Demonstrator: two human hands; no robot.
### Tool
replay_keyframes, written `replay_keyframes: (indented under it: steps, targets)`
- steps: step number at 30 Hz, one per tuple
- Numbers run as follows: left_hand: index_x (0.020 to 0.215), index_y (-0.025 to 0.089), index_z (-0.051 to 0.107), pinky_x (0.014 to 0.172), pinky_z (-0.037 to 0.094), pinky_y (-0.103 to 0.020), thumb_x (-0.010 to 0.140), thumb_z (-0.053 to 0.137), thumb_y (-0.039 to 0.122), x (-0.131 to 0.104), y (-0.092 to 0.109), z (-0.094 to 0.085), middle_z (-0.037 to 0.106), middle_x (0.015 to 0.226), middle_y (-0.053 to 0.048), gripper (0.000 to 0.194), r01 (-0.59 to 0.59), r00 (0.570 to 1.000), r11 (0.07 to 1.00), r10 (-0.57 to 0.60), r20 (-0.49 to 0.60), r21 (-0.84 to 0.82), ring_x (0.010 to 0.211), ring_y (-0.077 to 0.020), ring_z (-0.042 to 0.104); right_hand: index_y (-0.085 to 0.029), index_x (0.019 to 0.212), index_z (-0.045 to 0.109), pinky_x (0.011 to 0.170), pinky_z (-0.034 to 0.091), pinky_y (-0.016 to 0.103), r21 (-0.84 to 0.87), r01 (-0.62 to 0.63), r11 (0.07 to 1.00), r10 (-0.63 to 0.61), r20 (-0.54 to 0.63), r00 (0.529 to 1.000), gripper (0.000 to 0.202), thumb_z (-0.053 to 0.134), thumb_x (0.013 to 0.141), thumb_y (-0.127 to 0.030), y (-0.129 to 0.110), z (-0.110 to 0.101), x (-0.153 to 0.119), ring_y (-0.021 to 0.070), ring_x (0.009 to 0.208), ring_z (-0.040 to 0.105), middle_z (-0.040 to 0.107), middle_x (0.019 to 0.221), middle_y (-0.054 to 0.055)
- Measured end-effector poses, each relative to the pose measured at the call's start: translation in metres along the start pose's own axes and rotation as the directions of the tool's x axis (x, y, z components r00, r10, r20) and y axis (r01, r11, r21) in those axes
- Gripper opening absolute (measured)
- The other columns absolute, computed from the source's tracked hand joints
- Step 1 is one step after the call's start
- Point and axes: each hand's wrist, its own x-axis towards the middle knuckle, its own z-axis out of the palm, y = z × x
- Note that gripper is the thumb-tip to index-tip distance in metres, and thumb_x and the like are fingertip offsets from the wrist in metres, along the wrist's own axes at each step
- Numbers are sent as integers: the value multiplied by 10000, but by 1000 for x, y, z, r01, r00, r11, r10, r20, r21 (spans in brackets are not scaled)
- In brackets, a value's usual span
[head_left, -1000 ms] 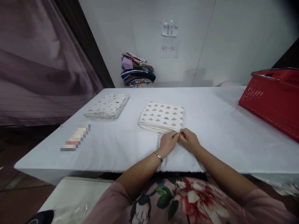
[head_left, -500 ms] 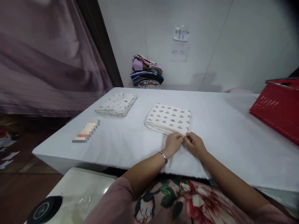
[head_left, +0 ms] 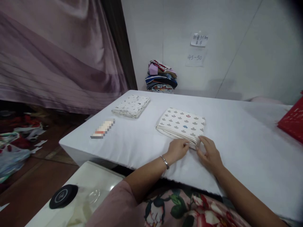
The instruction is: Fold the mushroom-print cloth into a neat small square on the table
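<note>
A folded white cloth (head_left: 181,121) with grey motifs and a few red and blue figures lies on the white-covered table (head_left: 241,142) before me. My left hand (head_left: 178,149), with a silver bracelet at the wrist, is closed in a pinch at the cloth's front edge near the right corner. Thumb and forefinger of my right hand (head_left: 210,154) take that front right corner between them. The layers show along the front edge. Farther left sits a second folded white cloth (head_left: 132,105) with a small print.
A blurred-out flat item (head_left: 103,128) lies near the table's left edge. Behind the table is a stack of folded fabrics (head_left: 162,77). A red basket (head_left: 292,121) stands at the right. A white surface with a round black object (head_left: 63,196) is below left.
My view has swung left, so things appear farther right. My right hand's thumb and forefinger have spread around the cloth's corner, and the hands are slightly farther apart.
</note>
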Motion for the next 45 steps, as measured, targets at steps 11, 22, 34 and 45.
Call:
replay_keyframes:
  steps: [11, 22, 34, 45]
  targets:
    - [1149, 179, 544, 795, 433, -298, 775, 582, 403, 34, -95, -84, 602, 1102, -94, 437, 488, 799, 865, -495, -341, -112, 914, -196, 588, -224, 1249, 490, 876, 482, 432, -34, 122, 992, -119, 79, 990, 389, 477, 864, -281, 7, 9, -1, 260, 1037, 525, 573, 1135, 109]
    - [876, 174, 665, 688, 430, -237, 705, 612, 229, 58, -102, -86, 678, 848, -31, 187, 458, 797, 853, -519, -307, -253, 767, -146, 597, -235, 1179, 550, 858, 485, 409, -42, 131, 991, -125, 117, 985, 312, 459, 881, -249, 7, 9, -1, 243, 1030, 513, 583, 1118, 85]
    - [1087, 190, 641, 808, 469, -289, 740, 604, 218, 41, -109, -89, 623, 1092, -62, 350, 341, 869, 931, -366, -332, -132, 880, -165, 586, -256, 1146, 580, 848, 498, 411, 28, 122, 992, -125, 118, 985, 294, 449, 883, -237, 6, 9, 0, 238, 1014, 533, 605, 1089, 69]
    - [1009, 247, 660, 926, 354, -375, 838, 441, 81, 47, -83, -91, 616, 1062, -57, 323, -226, 969, 797, 244, 44, 560, 1082, -204, 490, -238, 1218, 515, 831, 506, 413, -3, 86, 996, -85, 114, 990, 340, 439, 887, -255, 3, 8, 0, 249, 1025, 524, 590, 1107, 88]
